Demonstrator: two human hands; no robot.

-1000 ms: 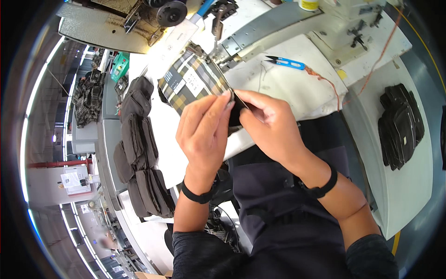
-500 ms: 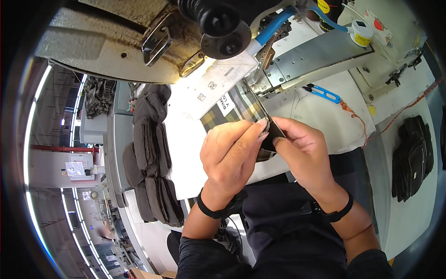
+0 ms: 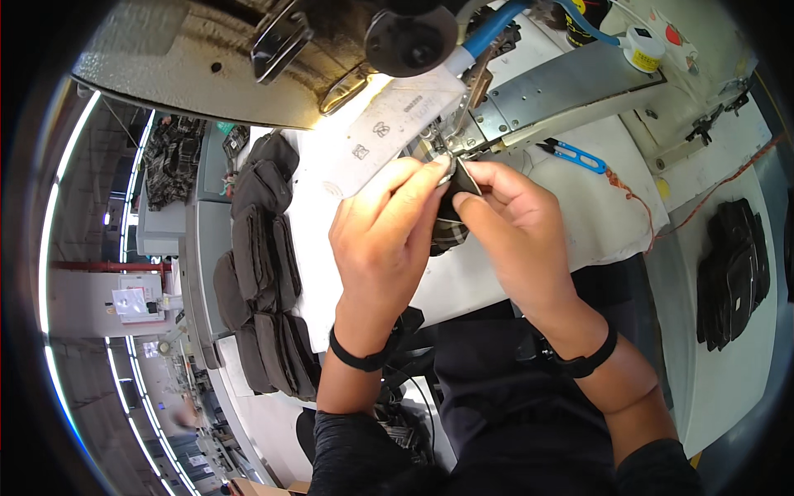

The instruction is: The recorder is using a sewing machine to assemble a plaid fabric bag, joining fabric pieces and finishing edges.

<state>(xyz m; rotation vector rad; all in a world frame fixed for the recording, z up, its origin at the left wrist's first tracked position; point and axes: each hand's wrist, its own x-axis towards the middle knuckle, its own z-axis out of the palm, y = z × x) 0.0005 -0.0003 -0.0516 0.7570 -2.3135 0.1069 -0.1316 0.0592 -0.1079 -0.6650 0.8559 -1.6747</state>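
A sewing machine [image 3: 488,124] stands in front of me, its metal bed running off to the upper right. Close to the needle area, my left hand [image 3: 376,236] pinches the edge of a plaid and dark fabric piece [image 3: 450,204], fingertips pressed together. On the other side, my right hand [image 3: 517,236] is closed on the same piece, thumb laid on its dark face. A plaid part of it hangs below my fingers. Most of the piece is hidden behind my left hand and a white machine cover [image 3: 389,124].
Stacked dark brown fabric pieces [image 3: 256,256] lie to the left, and another dark stack [image 3: 732,273] to the right. Blue thread snips [image 3: 576,155] on an orange cord rest right of the machine bed. A blue hose [image 3: 496,29] runs above. The machine head [image 3: 207,50] overhangs the upper left.
Both hands have moved up and slightly left with the fabric piece, closer to the needle area. The plaid face with its white label, visible before, is now mostly covered.
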